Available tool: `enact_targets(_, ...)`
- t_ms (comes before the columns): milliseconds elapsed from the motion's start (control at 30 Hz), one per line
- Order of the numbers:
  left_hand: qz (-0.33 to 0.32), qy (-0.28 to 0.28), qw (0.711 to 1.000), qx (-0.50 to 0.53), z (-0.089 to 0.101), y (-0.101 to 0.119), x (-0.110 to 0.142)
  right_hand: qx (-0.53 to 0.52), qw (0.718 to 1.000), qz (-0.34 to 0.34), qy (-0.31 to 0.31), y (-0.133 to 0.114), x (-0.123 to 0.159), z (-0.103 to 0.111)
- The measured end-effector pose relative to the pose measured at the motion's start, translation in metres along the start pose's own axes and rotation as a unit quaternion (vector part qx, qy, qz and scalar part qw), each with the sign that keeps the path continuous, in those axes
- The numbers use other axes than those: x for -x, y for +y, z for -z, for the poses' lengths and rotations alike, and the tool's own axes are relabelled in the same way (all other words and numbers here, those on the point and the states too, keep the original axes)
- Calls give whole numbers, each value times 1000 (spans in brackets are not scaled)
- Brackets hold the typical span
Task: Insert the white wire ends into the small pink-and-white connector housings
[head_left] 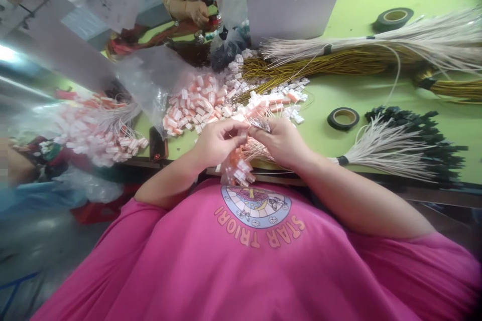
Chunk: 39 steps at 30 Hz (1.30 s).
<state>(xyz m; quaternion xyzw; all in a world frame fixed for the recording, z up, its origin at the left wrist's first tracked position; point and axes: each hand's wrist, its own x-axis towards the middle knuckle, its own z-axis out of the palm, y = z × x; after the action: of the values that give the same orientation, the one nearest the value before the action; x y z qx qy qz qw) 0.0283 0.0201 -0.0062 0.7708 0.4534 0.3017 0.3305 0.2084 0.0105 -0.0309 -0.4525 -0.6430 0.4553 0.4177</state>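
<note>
My left hand (218, 143) is closed in a pinch, thumb against fingertips, over a small piece too hidden to make out. Close beside it, my right hand (284, 143) grips thin wires, whose silvery tips (261, 123) stick out past the thumb. Below and between the hands hangs a cluster of orange-and-white connectors (241, 168) on thin wires. Just beyond my fingers lies a heap of small white and orange connectors (196, 103) on the green tabletop (327, 95).
Black tape rolls (343, 118) lie to the right, near a black-ended white wire bundle (391, 148). Behind are long white wires (339, 45) and yellow wires (324, 62). A dark phone-like object (158, 143) sits at the left edge. Across the table, another person's hand (198, 12) is visible.
</note>
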Motion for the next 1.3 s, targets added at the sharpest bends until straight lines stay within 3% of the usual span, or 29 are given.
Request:
enact_targets(133, 37, -11, 998, 56, 0, -1, -2, 6, 1000, 9, 15, 0, 1, 0)
enact_targets(333, 6, -26, 1000, -11, 2, 9, 1, 32, 999, 25, 20, -2, 4, 1)
enact_targets(533, -70, -20, 991, -116, 36, -5, 1, 18, 998, 43, 34, 3, 1, 7)
enact_targets(633, -15, 27, 980, -197, 60, -30, 6, -16, 997, 47, 51, 7, 0, 10)
enact_targets(733, 87, 44, 958, -269, 72, -63, 19, -57, 998, -4, 39, 10, 0, 12)
enact_targets(800, 130, 8, 948, -292, 71, -85, 29, -81, 996, -23, 17, 11, 0, 11)
enact_targets(900, 122, -39, 947, -296, 65, -108, 40, -127, 991, -30, -26, 11, 0, 10)
enact_targets(1000, 126, -26, 956, -264, 60, -118, 41, -131, 990, -27, -47, 7, -1, 10)
enact_targets(1167, 148, 17, 958, -245, 59, -116, 34, -85, 996, -18, -25, 1, 1, 10)
enact_targets(1300, 133, 60, 973, -177, 57, -94, 29, -114, 993, -41, 7, 4, 1, 8)
